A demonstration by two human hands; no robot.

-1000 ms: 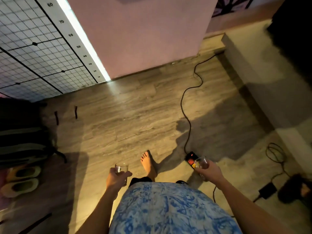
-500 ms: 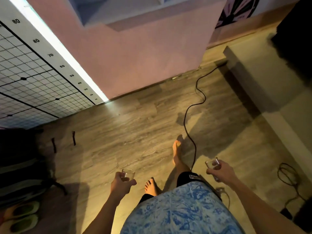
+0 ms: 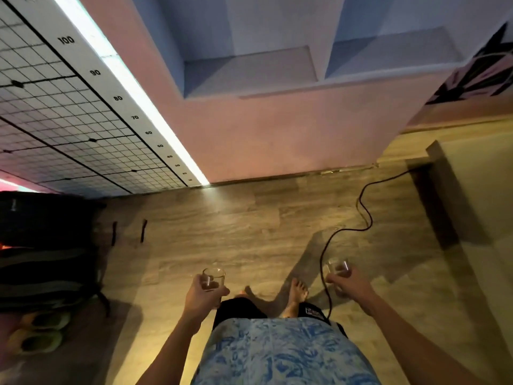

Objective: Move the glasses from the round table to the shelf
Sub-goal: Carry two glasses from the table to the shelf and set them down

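Glasses: small, clear | left hand [image 3: 200, 294] grips one [image 3: 213, 279] | right hand [image 3: 350, 284] grips other [image 3: 337, 267]

A white measuring strip [image 3: 116, 98] runs along the right edge of the grid-lined wall panel [image 3: 55, 129]. Black numbers on it read 100, 90, 80, 70, 60 and 50 going down toward the floor; the ones below those are too small to read.

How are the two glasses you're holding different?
The left glass is sharp and upright in the left hand, gripped from the side. The right glass looks blurry, with the right hand behind and under it. Both are small, clear and carried above the floor.
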